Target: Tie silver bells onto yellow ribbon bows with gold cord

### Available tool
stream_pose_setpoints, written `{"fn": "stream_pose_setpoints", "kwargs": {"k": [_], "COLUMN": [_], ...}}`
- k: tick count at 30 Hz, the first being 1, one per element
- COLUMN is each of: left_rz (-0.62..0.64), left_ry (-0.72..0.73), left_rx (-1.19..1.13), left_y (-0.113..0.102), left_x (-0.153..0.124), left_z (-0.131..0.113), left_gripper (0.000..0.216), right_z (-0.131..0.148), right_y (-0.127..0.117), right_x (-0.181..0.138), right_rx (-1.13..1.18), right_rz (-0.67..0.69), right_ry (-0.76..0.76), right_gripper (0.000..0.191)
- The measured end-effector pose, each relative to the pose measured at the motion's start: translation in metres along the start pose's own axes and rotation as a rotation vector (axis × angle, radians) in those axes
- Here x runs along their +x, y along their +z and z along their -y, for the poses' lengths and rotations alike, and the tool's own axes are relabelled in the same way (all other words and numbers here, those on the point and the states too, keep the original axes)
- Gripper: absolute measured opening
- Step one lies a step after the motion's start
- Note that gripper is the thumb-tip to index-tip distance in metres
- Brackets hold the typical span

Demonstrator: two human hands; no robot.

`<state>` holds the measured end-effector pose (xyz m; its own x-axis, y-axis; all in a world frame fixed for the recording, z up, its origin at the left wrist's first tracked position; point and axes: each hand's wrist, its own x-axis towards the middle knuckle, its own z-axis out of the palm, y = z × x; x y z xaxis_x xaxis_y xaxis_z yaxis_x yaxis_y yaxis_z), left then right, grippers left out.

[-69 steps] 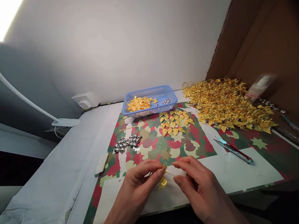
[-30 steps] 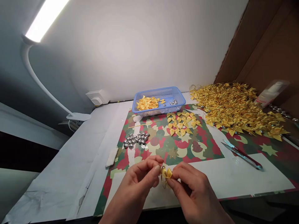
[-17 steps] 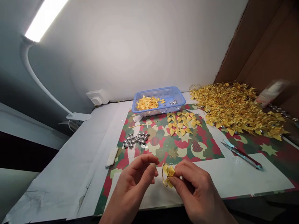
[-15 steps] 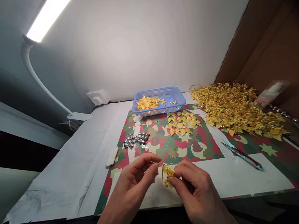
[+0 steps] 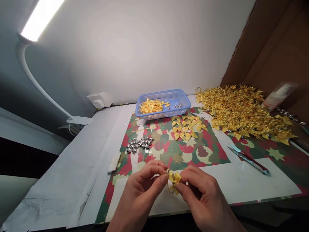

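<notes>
Between thumb and forefinger, my right hand [image 5: 201, 190] pinches a yellow ribbon bow [image 5: 177, 177] at its right side. A coiled gold cord [image 5: 171, 188] loops round at the bow's left. Closed in a pinch, my left hand [image 5: 147, 187] grips the gold cord at the coil's upper left; a short bit of cord shows by the forefinger. Beyond the hands lies a pile of silver bells [image 5: 140, 145]. More yellow bows [image 5: 187, 129] sit in rows on the patterned sheet [image 5: 169, 154]. The spot under my left fingertips is partly hidden.
A blue basket [image 5: 164, 114] at the back holds loose bows and a few silver pieces. Finished-looking gold bows with cords form a big heap [image 5: 243, 112] at right. Scissors [image 5: 248, 159], a spray bottle [image 5: 277, 96], a white cloth [image 5: 114, 162] and a lamp [image 5: 43, 83] stand around.
My left hand has moved right, from beside the coil onto the gold cord. My right hand keeps its pinch on the bow. The view has shifted slightly.
</notes>
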<state>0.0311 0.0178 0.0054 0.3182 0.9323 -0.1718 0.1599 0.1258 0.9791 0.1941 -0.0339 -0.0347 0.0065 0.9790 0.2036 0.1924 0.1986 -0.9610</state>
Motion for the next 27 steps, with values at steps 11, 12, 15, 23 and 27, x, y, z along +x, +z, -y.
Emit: {"fn": "stream_pose_setpoints", "kwargs": {"k": [11, 12, 15, 23, 27], "left_rz": [0.114, 0.099, 0.051, 0.078, 0.045], "left_ry": [-0.125, -0.134, -0.157, -0.167, -0.172], "left_rx": [-0.278, -0.29, -0.325, -0.347, -0.372], "left_y": [0.004, 0.005, 0.004, 0.0, 0.0], "left_x": [-0.005, -0.005, -0.006, -0.008, -0.008], "left_z": [0.005, 0.006, 0.006, 0.009, 0.012], "left_gripper": [0.025, 0.026, 0.028, 0.025, 0.026], "right_z": [-0.008, -0.009, -0.01, -0.007, -0.005], "right_y": [-0.005, -0.006, -0.006, -0.003, -0.004], "right_x": [-0.001, -0.001, -0.002, 0.0, 0.003], "right_rx": [-0.122, -0.156, -0.283, -0.42, -0.385], "right_rz": [-0.004, -0.007, -0.018, -0.142, -0.193], "right_ry": [-0.111, -0.131, -0.178, -0.302, -0.305], "right_gripper": [0.023, 0.023, 0.025, 0.029, 0.029]}}
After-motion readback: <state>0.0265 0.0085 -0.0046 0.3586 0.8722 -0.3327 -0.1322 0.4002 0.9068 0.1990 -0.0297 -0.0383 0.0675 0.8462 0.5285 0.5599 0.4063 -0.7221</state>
